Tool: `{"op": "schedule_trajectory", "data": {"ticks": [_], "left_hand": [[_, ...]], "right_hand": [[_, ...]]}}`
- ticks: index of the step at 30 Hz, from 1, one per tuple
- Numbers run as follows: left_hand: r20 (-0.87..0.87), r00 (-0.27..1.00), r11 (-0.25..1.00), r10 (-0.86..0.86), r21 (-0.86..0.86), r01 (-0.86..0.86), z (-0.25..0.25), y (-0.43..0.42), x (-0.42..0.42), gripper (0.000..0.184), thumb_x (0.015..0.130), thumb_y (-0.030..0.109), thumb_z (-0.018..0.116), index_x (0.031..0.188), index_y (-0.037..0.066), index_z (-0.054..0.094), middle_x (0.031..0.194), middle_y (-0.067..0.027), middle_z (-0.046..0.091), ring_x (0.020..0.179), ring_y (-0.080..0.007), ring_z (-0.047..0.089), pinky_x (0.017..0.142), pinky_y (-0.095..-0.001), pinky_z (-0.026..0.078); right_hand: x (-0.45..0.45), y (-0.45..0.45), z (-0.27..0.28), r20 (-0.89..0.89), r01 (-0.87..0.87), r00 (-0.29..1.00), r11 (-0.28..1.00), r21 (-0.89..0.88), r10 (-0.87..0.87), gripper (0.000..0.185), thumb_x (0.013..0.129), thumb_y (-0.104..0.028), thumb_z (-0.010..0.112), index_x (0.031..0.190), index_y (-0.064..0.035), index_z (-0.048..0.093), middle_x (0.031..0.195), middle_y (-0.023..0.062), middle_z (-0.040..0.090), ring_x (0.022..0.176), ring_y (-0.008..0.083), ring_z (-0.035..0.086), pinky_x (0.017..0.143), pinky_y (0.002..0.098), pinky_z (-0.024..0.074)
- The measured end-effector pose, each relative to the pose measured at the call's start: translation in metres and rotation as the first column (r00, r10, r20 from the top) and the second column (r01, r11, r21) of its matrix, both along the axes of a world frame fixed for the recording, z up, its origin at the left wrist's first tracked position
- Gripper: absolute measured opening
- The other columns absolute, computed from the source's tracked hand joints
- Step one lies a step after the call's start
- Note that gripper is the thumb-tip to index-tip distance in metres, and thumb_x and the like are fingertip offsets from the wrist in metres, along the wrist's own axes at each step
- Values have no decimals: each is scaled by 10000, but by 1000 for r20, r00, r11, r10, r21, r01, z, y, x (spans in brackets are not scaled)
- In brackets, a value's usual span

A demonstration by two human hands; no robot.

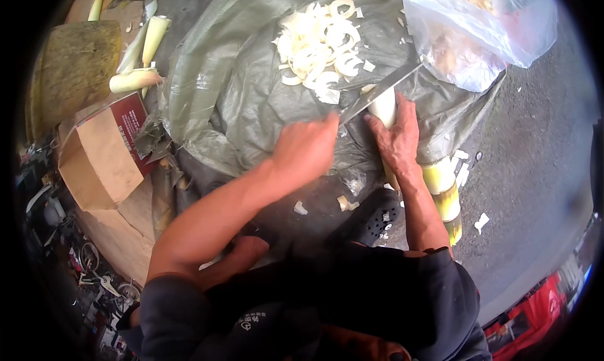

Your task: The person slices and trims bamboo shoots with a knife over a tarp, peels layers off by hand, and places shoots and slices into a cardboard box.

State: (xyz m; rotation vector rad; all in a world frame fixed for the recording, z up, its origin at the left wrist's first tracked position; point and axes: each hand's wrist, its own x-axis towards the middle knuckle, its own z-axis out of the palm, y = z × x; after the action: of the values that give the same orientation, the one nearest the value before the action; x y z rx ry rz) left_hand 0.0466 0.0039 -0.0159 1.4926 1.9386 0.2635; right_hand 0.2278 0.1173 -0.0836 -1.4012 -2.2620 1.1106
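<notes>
My left hand is closed round the handle of a long knife, whose blade points up and to the right. The blade lies across the upper end of a pale bamboo shoot. Wrapped round that shoot from the right is my right hand, thumb on its left side. Beyond the hands, a pile of pale cut rings and slices rests on a grey-green plastic sheet.
A clear plastic bag with pale pieces stands at upper right. Yellow-green bamboo pieces lie beside my right forearm. On the left are a cardboard box, a stained board and shoot pieces. Scraps dot the ground.
</notes>
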Motion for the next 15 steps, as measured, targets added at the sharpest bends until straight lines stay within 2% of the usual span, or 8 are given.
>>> {"op": "schedule_trajectory", "data": {"ticks": [3, 6, 7, 9, 10, 12, 15], "left_hand": [[1, 1000, 1000, 20, 5, -20, -13, 18, 4, 155, 872, 46, 569, 1004, -35, 569, 703, -242, 666, 676, -452, 669, 616, -566, 510], [-2, 999, 999, 42, -11, -42, -19, 26, -2, 154, 878, 50, 570, 1009, -30, 578, 719, -245, 671, 695, -458, 670, 640, -561, 513], [-1, 999, 999, 48, -16, -49, -19, 27, -3, 154, 881, 51, 572, 1013, -27, 582, 728, -245, 674, 702, -459, 670, 647, -559, 514], [16, 997, 994, 71, 77, -72, -9, 17, -11, 150, 885, 52, 578, 1018, -16, 583, 738, -237, 674, 698, -459, 665, 639, -558, 511], [31, 996, 990, 79, 116, -82, -3, 7, -15, 148, 887, 52, 582, 1020, -11, 583, 744, -232, 675, 697, -459, 663, 635, -557, 509], [29, 999, 996, 43, 72, -45, 17, -12, -20, 145, 890, 55, 592, 1022, -4, 578, 767, -224, 676, 682, -455, 657, 621, -553, 507], [6, 1000, 999, 7, 40, -7, 35, -39, -27, 143, 890, 57, 606, 1017, 3, 568, 790, -211, 678, 656, -440, 650, 593, -543, 502]], "right_hand": [[2, 2, -1, 1, -17, 1000, 1000, 17, 17, 730, 788, -255, 827, 1377, 11, 487, 1175, 208, 578, 1091, 388, 585, 956, 459, 482], [0, 0, 1, 98, -54, 994, 986, 157, 38, 752, 791, -255, 827, 1398, 7, 469, 1194, 213, 573, 1131, 388, 563, 980, 459, 469], [0, -2, 4, 92, -33, 995, 994, 106, 23, 763, 791, -261, 827, 1405, 7, 463, 1210, 219, 563, 1151, 394, 547, 991, 462, 461], [-2, -3, 12, 79, 10, 997, 1000, 9, -11, 784, 789, -273, 827, 1418, 6, 450, 1244, 231, 543, 1191, 405, 515, 1014, 467, 447], [-2, -1, 16, 36, 49, 998, 993, -109, -45, 798, 785, -274, 828, 1425, 9, 442, 1260, 239, 530, 1202, 409, 503, 1023, 468, 440], [1, -3, 26, -33, 110, 991, 930, -351, -130, 828, 777, -277, 830, 1438, 15, 426, 1291, 254, 505, 1224, 417, 480, 1041, 469, 426], [2, -7, 9, 110, -44, 993, 999, -15, 46, 867, 762, -267, 840, 1453, 20, 403, 1297, 258, 496, 1210, 414, 496, 1045, 458, 427]]}}
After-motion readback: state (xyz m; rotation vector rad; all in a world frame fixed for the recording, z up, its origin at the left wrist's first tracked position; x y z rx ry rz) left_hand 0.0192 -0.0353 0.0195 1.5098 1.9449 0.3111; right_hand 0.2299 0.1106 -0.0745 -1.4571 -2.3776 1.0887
